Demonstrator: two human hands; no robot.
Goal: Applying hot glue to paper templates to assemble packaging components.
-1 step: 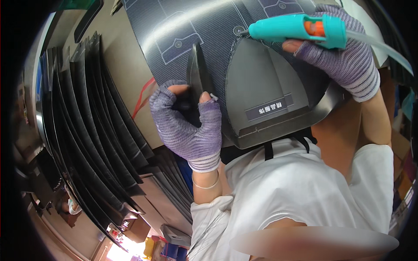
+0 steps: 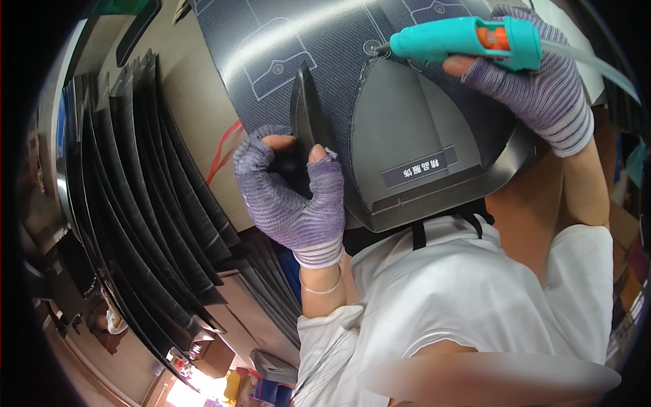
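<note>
A large dark grey cardboard sheet [image 2: 407, 129] with a denim-like print and printed buttons curves up in front of me. My left hand [image 2: 288, 197], in a purple striped fingerless glove, pinches an upright dark fold [image 2: 304, 102] of the sheet between thumb and fingers. My right hand [image 2: 542, 88], gloved the same way, grips a teal glue-gun-like tool [image 2: 461, 39] with an orange part and a clear tube trailing to the right. Its nozzle touches the sheet beside a printed button near the top middle.
A fanned stack of similar dark sheets [image 2: 135, 203] leans along the left side on a brown surface [image 2: 196, 122]. A red cord [image 2: 220, 149] lies beside the left hand. My white shirt [image 2: 475, 292] fills the lower middle. Boxes and clutter sit at the bottom left.
</note>
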